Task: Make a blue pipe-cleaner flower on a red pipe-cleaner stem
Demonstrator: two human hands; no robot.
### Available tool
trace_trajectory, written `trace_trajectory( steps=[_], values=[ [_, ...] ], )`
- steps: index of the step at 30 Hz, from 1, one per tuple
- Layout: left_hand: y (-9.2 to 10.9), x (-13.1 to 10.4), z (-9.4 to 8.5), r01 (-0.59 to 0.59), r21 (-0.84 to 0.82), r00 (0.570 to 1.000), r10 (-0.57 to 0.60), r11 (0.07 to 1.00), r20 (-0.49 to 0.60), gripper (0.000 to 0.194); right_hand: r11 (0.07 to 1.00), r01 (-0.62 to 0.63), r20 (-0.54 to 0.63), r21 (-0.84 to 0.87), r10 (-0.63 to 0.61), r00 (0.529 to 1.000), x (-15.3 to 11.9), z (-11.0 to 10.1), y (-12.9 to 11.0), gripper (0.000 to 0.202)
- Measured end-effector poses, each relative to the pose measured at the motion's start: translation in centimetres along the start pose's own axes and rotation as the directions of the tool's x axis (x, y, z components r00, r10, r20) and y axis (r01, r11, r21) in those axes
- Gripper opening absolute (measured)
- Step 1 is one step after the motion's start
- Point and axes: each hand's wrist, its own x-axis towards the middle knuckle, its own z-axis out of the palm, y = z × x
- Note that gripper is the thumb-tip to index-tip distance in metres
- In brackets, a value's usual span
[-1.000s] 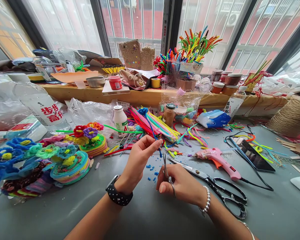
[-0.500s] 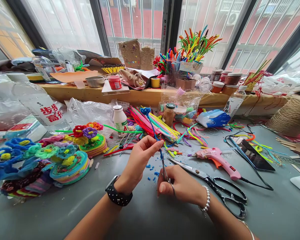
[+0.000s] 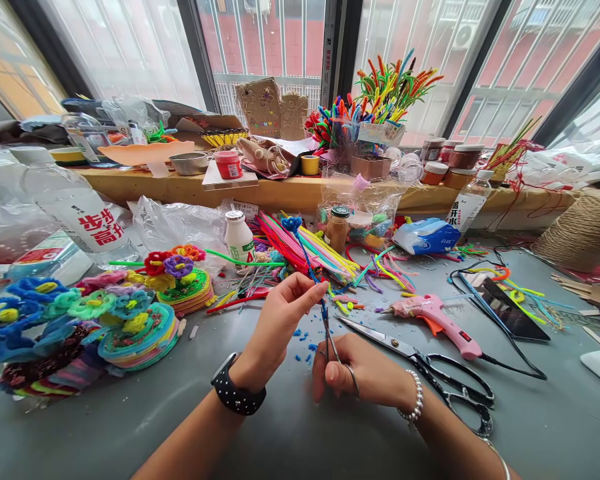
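My left hand [image 3: 293, 303] pinches a blue pipe cleaner [image 3: 306, 253] between thumb and fingertips. Its upper end is curled into a small loopy bundle, and the lower end pokes out below my fingers. My right hand [image 3: 353, 373] has its fingers in the handles of small scissors [image 3: 329, 333]. Their blades point up at the lower end of the pipe cleaner, just under my left fingertips. Bits of blue fuzz [image 3: 300, 345] lie on the grey table beneath. Large black-handled scissors [image 3: 410, 353] rest to the right of my right hand.
Pipe-cleaner flowers [image 3: 90, 303] and a striped round piece [image 3: 140, 333] sit at left. A pink glue gun [image 3: 443, 323] with its cord lies at right. Behind are a bundle of pipe cleaners [image 3: 290, 243], a white bottle [image 3: 239, 237], a brown jar [image 3: 337, 230] and a twine spool [image 3: 580, 230].
The small scissors' handles have spread apart as my right fingers opened a little. My left hand holds the pipe cleaner in nearly the same place.
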Motion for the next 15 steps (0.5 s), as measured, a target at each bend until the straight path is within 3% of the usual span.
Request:
trace_trajectory(
  steps=[15],
  values=[
    [-0.02,0.11,-0.11,-0.006,-0.046,1.0,0.005,0.999,-0.019,0.02,0.993,-0.079,-0.025,0.09,0.082,0.996,0.11,0.36,0.41,0.067]
  ],
)
